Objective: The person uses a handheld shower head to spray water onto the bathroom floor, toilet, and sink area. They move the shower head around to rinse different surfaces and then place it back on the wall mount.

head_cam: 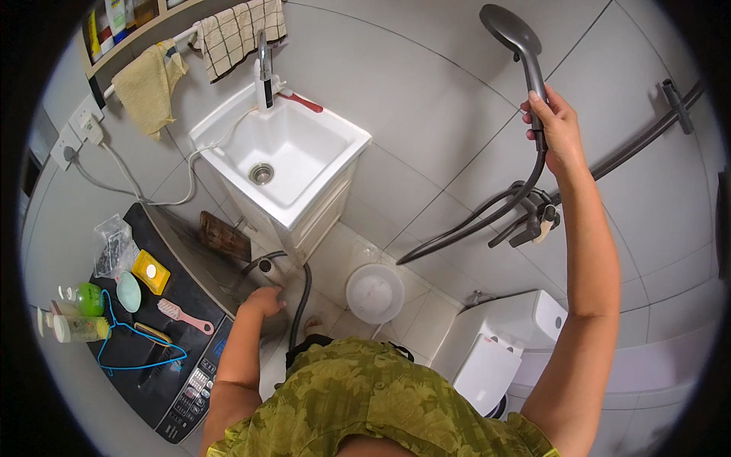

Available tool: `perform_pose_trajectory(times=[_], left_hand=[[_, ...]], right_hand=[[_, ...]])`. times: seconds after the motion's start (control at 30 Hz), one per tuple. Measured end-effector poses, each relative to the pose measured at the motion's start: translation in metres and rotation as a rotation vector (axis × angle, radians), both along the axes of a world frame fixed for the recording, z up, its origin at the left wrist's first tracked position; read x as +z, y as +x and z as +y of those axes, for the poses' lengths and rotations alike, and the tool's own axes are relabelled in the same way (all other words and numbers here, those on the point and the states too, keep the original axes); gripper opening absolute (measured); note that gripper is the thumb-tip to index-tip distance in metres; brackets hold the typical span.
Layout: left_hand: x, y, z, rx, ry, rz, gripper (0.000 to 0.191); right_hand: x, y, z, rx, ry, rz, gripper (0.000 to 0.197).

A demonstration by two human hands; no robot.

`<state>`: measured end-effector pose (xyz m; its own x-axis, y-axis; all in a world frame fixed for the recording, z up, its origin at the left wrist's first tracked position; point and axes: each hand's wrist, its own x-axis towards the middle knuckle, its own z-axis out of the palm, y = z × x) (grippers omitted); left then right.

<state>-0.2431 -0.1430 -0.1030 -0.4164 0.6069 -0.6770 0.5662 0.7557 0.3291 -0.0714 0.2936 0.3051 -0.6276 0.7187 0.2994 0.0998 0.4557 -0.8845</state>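
At the upper right, my right hand (557, 128) grips the handle of a dark grey handheld shower head (514, 31), whose round head points up and left. Its black hose (491, 225) hangs in a loop down by the wall-mounted shower mixer tap (534, 220). Lower and to the left, my left hand (264, 301) hangs beside the washing machine (200, 303), its fingers slightly apart and nothing seen in them. A pale cylindrical object (268, 271) and a grey drain hose (306, 303) show near that hand. Between my arms, a white plastic bucket (351, 294) stands on the tiled floor.
A white washbasin (337, 171) with a tap (264, 74) and a red-handled tool (305, 103) stands ahead. The washing machine's top bears a pink brush (185, 316), blue hanger (103, 343) and several bottles. A toilet (485, 371) is at right. Towels (145, 85) hang upper left.
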Motion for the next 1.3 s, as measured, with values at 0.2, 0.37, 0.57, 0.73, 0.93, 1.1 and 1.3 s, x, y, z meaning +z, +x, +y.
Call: perform_pose_trajectory(times=[0.2,0.37,0.57,0.73,0.93,1.1,1.3], left_hand=[[-0.002,0.001,0.001,-0.026,0.003,0.020,0.055],[-0.003,0.001,0.003,-0.015,-0.005,-0.006,0.055],[0.000,0.001,0.001,-0.023,0.005,0.003,0.054],[-0.008,0.001,0.002,-0.046,0.018,0.005,0.053],[-0.013,0.001,0.002,-0.070,-0.007,0.028,0.055],[-0.008,0.001,0.004,-0.062,-0.027,-0.001,0.056],[-0.011,0.000,0.003,-0.085,-0.055,0.004,0.056]], right_hand=[[-0.010,0.007,0.003,0.042,0.020,0.181,0.047],[-0.024,0.018,-0.013,0.038,-0.026,0.023,0.047],[-0.038,0.045,-0.010,-0.185,0.049,-0.036,0.050],[-0.035,0.080,0.006,-0.375,0.090,-0.129,0.050],[-0.039,0.109,0.010,-0.435,0.146,-0.091,0.047],[-0.056,0.107,0.001,-0.367,0.061,-0.152,0.053],[-0.073,0.099,-0.024,-0.237,-0.048,-0.241,0.047]])
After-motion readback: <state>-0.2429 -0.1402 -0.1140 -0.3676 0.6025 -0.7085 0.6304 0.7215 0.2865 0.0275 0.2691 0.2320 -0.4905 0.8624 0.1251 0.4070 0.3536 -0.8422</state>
